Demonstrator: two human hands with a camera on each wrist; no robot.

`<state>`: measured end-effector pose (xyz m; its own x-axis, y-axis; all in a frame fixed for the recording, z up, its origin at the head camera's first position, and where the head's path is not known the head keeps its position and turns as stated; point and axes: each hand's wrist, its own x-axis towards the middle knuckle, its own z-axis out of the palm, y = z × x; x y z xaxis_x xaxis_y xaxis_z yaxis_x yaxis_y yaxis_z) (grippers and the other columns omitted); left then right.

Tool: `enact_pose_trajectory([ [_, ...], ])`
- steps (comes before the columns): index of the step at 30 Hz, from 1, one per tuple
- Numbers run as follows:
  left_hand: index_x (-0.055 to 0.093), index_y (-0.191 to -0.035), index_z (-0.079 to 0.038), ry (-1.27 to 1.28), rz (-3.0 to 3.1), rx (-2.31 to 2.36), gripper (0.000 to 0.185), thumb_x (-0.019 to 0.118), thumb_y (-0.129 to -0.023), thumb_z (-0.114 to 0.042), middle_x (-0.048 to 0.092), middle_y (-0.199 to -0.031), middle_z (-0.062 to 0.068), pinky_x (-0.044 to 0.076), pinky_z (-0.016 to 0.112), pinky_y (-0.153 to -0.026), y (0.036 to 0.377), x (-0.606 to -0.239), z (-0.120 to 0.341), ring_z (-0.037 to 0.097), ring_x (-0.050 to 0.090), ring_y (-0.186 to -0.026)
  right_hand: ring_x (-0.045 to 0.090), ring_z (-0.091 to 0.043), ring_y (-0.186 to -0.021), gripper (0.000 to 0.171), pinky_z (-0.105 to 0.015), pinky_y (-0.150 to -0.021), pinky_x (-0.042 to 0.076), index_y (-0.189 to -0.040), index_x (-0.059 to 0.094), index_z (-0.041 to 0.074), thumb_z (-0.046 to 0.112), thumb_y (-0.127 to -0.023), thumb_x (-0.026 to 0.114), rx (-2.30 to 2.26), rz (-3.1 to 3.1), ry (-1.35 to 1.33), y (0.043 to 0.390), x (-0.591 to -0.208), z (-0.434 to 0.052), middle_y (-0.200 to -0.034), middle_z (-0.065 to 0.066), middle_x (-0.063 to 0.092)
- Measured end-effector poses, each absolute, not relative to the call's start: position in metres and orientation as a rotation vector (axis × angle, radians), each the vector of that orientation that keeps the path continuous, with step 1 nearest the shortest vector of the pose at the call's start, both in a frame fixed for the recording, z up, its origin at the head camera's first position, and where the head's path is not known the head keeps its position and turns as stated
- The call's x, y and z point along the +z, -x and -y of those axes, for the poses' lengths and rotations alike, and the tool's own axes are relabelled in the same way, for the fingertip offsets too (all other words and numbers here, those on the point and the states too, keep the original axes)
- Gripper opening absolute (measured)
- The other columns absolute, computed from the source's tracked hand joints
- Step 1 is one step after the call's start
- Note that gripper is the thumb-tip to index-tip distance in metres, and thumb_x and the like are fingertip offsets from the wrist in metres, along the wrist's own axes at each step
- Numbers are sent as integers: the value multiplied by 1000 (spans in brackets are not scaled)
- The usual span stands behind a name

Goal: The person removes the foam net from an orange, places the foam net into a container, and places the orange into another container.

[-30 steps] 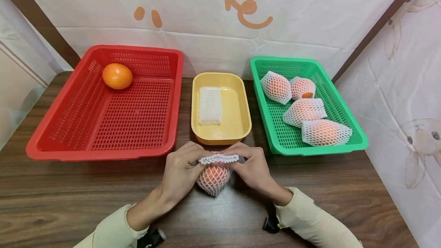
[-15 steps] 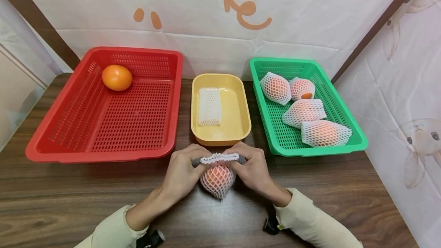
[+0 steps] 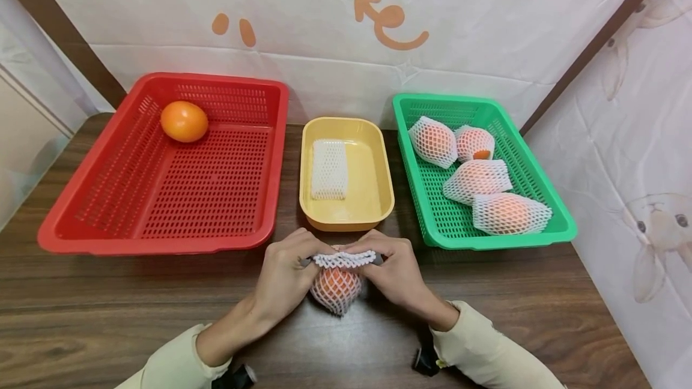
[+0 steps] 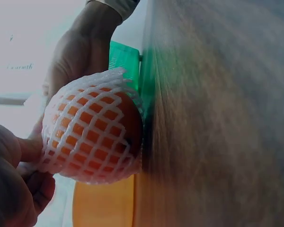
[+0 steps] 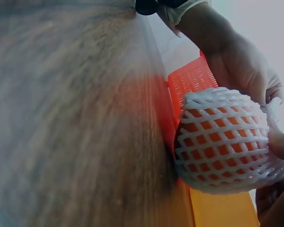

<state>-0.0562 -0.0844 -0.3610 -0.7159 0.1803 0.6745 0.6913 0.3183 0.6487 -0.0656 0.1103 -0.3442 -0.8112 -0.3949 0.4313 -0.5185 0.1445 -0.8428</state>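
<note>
Fruit in hand: one, orange, inside a white foam net; at the tabletop, just nearer the person than the yellow tray.
Left hand: pinches the net's rim at its left end.
Right hand: pinches the same rim at its right end.
Red basket: one, to the left; contains one bare orange fruit, far left corner.
Yellow tray contents: folded white netting, one flat pile; layers cannot be counted.
Green basket: one, to the right; contains four netted fruits, one with a bare orange patch.
Beyond the baskets: printed backdrop, its red motifs cut off above.
Obscured: fingertips, partly, by the net; sleeves cropped below.
</note>
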Motion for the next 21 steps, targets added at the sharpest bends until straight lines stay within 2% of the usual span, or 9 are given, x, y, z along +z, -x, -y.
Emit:
enact_pose_trajectory([
  [3, 73, -81, -8, 756, 2153, -1407, 31, 71, -67, 19, 67, -80, -4, 48, 20, -69, 55, -360, 84, 11, 60, -77, 63, -16, -76, 18, -26, -66, 52, -86, 72, -4, -16, -73, 72, 1743, 2202, -954, 67, -346, -111, -81, -12, 69],
  [6, 73, -88, -9, 732, 2267, -1426, 18, 81, -73, -2, 67, -90, -5, 49, 22, -77, 55, -359, 84, 11, 59, -87, 63, -17, -74, 19, -27, -65, 52, -84, 72, -3, -19, -73, 68, 1694, 2131, -984, 69, -347, -111, -78, -12, 68],
  [8, 73, -93, -10, 710, 2349, -1429, 24, 83, -72, -16, 66, -95, -6, 49, 23, -81, 55, -359, 83, 9, 59, -92, 63, -17, -74, 20, -27, -65, 52, -84, 71, -3, -20, -74, 67, 1655, 2104, -992, 70, -347, -111, -78, -12, 68],
  [10, 73, -95, -12, 685, 2403, -1438, 29, 83, -70, -24, 66, -96, -7, 50, 24, -83, 55, -359, 83, 8, 60, -93, 63, -17, -74, 22, -26, -65, 51, -84, 71, -2, -21, -74, 67, 1621, 2096, -993, 70, -348, -111, -79, -9, 68],
  [13, 75, -90, -12, 653, 2412, -1463, 24, 85, -69, -20, 68, -90, -9, 51, 23, -77, 55, -360, 83, 5, 63, -86, 63, -17, -73, 22, -25, -65, 51, -84, 71, -1, -20, -74, 68, 1584, 2100, -1006, 70, -348, -111, -79, -9, 68],
  [16, 76, -83, -10, 648, 2362, -1463, 18, 85, -68, -5, 69, -81, -7, 52, 20, -70, 56, -361, 84, 5, 63, -78, 63, -17, -75, 19, -25, -65, 51, -86, 71, 0, -16, -75, 70, 1586, 2123, -1023, 70, -347, -111, -80, -10, 68],
  [19, 76, -80, -6, 666, 2312, -1435, 23, 80, -65, 12, 69, -77, -4, 50, 17, -66, 57, -363, 85, 8, 63, -74, 63, -19, -85, 21, -28, -74, 51, -93, 70, -1, -12, -75, 73, 1623, 2187, -1021, 70, -347, -111, -89, -12, 68],
  [21, 75, -79, -5, 680, 2290, -1420, 28, 74, -63, 19, 69, -76, -3, 49, 16, -65, 57, -364, 86, 9, 63, -73, 62, -22, -94, 29, -29, -83, 50, -101, 69, -3, -9, -74, 76, 1628, 2256, -1009, 70, -346, -112, -99, -13, 68],
])
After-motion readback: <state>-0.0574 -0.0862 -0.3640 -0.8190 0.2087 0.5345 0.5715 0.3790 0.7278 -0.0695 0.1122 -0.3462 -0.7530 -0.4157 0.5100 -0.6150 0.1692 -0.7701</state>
